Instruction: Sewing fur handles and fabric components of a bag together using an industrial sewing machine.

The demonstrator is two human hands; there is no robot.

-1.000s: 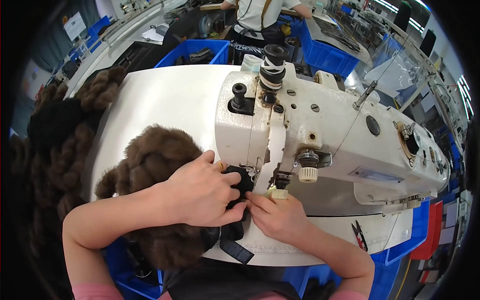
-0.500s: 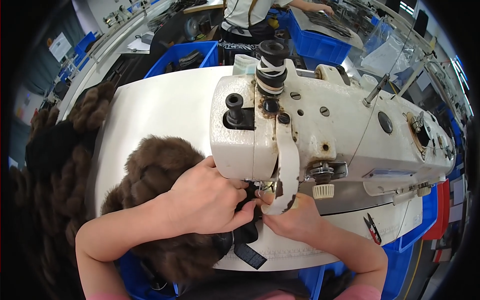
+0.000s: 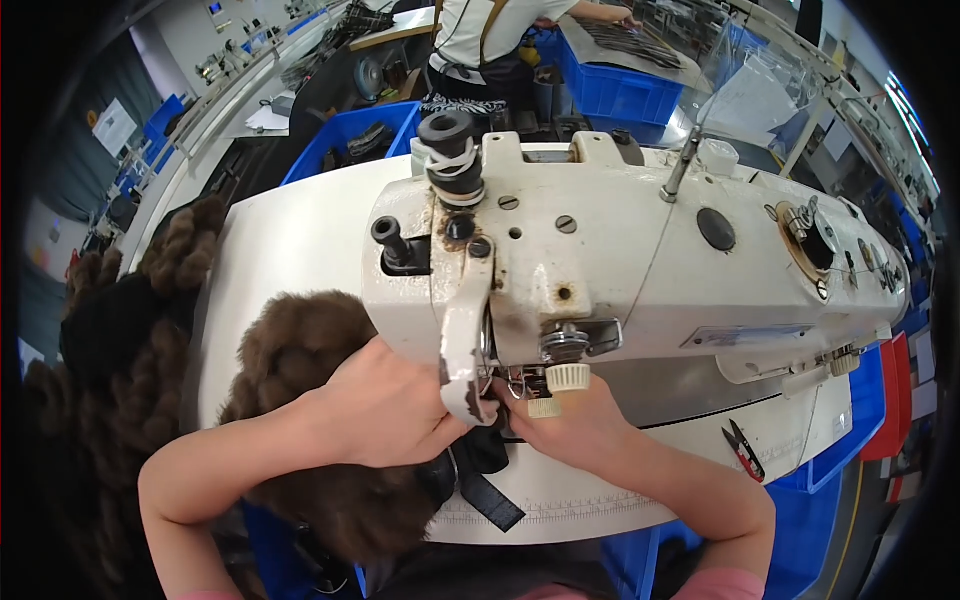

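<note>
A brown fur piece (image 3: 300, 345) with black fabric (image 3: 483, 450) along its edge lies beneath the head of a white sewing machine (image 3: 600, 265). My left hand (image 3: 385, 405) rests across the fur, its fingers closed on the black fabric beside the needle area. From the other side my right hand (image 3: 570, 420) reaches in close to the presser foot, fingers bent and pinching the fabric's edge. The machine's curved white lever (image 3: 463, 350) hides some fingertips. A black strap end (image 3: 492, 502) hangs off the fabric toward me.
Red-handled thread snips (image 3: 743, 450) lie on the white table (image 3: 270, 240) at right. More brown fur pieces (image 3: 150, 330) are heaped at left. Blue bins (image 3: 345, 145) stand behind and below the table. Another person (image 3: 490, 45) works at the far side.
My view has shifted, so the machine appears further left. Both hands stay at the needle area on the black fabric; the left fingers are now more hidden behind the lever.
</note>
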